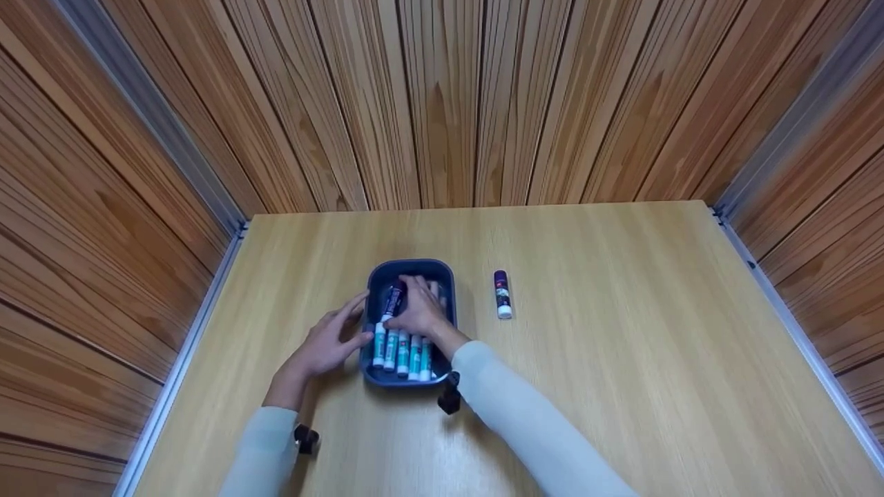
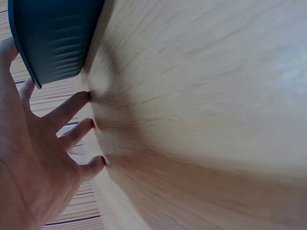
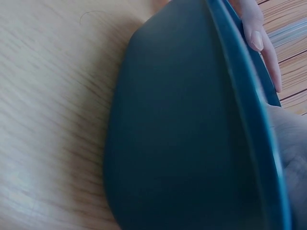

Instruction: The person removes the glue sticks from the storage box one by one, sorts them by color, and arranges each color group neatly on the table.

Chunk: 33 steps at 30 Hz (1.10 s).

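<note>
A dark blue plastic basket [image 1: 445, 273] stands on the table. Several teal-and-white glue sticks [image 1: 402, 353] lie side by side in its near half. My right hand [image 1: 423, 310] reaches in over the right rim, thumb and fingertips at the two ends of a dark purple glue stick [image 1: 394, 300]. Further tubes in the basket are partly hidden under this hand. On the left side, my left hand [image 1: 335, 342] spreads its fingers, with thumb and index at the basket's rim. In the left wrist view, its other fingertips [image 2: 98, 163] rest on the tabletop.
Right of the basket, another purple glue stick [image 1: 503, 295] with a white end lies alone on the wooden table [image 1: 621, 345]. Wood-plank walls [image 1: 442, 103] with grey metal corner posts [image 1: 159, 103] enclose the table at the back and both sides.
</note>
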Motion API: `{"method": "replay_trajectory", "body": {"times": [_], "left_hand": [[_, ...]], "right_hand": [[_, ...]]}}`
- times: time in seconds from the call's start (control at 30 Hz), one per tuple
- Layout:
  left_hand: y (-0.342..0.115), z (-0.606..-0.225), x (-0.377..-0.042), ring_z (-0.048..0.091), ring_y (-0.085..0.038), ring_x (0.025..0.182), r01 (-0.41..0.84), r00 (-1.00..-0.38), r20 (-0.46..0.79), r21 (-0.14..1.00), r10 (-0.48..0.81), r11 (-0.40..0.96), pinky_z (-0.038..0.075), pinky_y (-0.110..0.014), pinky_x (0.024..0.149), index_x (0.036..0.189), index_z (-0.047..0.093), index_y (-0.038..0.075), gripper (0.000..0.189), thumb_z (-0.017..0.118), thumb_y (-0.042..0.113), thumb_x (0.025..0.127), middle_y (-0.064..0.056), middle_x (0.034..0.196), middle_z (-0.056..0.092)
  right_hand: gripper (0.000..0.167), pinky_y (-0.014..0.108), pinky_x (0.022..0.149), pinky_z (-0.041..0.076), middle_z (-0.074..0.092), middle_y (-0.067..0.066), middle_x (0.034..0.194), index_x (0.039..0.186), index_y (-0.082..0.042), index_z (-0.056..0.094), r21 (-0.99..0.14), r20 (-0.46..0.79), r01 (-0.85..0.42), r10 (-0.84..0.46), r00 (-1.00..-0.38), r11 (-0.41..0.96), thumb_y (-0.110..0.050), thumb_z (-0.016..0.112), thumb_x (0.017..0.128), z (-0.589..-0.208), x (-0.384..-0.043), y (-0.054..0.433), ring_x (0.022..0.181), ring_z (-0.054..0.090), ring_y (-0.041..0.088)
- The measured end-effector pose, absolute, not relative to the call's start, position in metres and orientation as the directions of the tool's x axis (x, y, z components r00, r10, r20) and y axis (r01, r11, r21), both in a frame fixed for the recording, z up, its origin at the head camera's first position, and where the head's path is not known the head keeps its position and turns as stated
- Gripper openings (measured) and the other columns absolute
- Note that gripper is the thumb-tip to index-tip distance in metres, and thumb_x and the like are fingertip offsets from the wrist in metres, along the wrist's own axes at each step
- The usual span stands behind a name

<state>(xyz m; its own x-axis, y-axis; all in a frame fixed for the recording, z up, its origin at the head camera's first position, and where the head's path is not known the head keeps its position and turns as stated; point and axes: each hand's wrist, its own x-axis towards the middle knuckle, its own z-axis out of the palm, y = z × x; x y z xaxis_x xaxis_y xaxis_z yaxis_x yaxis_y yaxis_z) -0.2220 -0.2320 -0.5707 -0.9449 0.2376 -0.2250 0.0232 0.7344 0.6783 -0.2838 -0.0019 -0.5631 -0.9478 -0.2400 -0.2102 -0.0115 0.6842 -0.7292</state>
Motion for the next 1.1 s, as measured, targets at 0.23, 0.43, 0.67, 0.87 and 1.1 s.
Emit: {"method": "replay_trajectory", "body": {"times": [0.23,0.43,0.67,0.87,1.1], "left_hand": [[-0.233,-0.570,-0.223,0.029,-0.052,0.173,0.051,-0.946,-0.199,0.686,0.255,0.726,0.026,-0.087,0.131,0.178,0.018,0.051,0.082,0.064,0.059,0.111,-0.007,0.185,0.041],[-0.233,-0.570,-0.223,0.028,-0.051,0.173,0.065,-0.945,-0.188,0.691,0.266,0.720,0.022,-0.086,0.133,0.179,0.019,0.049,0.083,0.064,0.058,0.110,-0.004,0.185,0.041],[-0.233,-0.572,-0.223,0.027,-0.050,0.174,0.058,-0.943,-0.198,0.692,0.266,0.720,0.023,-0.086,0.133,0.178,0.016,0.051,0.083,0.063,0.060,0.110,-0.004,0.186,0.037],[-0.233,-0.571,-0.225,0.025,-0.051,0.174,0.056,-0.944,-0.202,0.684,0.262,0.728,0.022,-0.088,0.132,0.178,0.015,0.054,0.082,0.062,0.062,0.110,-0.003,0.187,0.037],[-0.232,-0.570,-0.223,0.024,-0.049,0.175,0.027,-0.944,-0.220,0.695,0.248,0.719,0.022,-0.088,0.132,0.176,0.015,0.058,0.082,0.063,0.063,0.109,-0.001,0.187,0.037]], "right_hand": [[0.099,0.065,0.139,0.029,0.047,0.012,0.176,0.172,-0.014,0.042,-0.730,-0.177,-0.037,-0.241,-0.954,0.683,-0.031,0.096,0.091,-0.561,-0.282,-0.002,0.162,0.037,0.037],[0.099,0.063,0.138,0.033,0.048,0.011,0.174,0.172,-0.015,0.043,-0.719,-0.160,-0.060,-0.248,-0.955,0.693,-0.032,0.096,0.090,-0.556,-0.283,-0.002,0.158,0.040,0.036],[0.099,0.062,0.138,0.034,0.049,0.013,0.173,0.170,-0.014,0.044,-0.745,-0.113,-0.092,-0.260,-0.959,0.661,-0.031,0.097,0.089,-0.545,-0.284,0.001,0.158,0.041,0.035],[0.099,0.060,0.136,0.038,0.051,0.014,0.170,0.169,-0.011,0.046,-0.757,-0.085,-0.109,-0.263,-0.961,0.645,-0.029,0.098,0.087,-0.543,-0.285,0.005,0.156,0.043,0.035],[0.098,0.057,0.137,0.037,0.050,0.015,0.170,0.170,-0.010,0.044,-0.772,-0.091,-0.110,-0.281,-0.955,0.625,-0.025,0.097,0.089,-0.539,-0.281,0.011,0.156,0.043,0.036]]}}
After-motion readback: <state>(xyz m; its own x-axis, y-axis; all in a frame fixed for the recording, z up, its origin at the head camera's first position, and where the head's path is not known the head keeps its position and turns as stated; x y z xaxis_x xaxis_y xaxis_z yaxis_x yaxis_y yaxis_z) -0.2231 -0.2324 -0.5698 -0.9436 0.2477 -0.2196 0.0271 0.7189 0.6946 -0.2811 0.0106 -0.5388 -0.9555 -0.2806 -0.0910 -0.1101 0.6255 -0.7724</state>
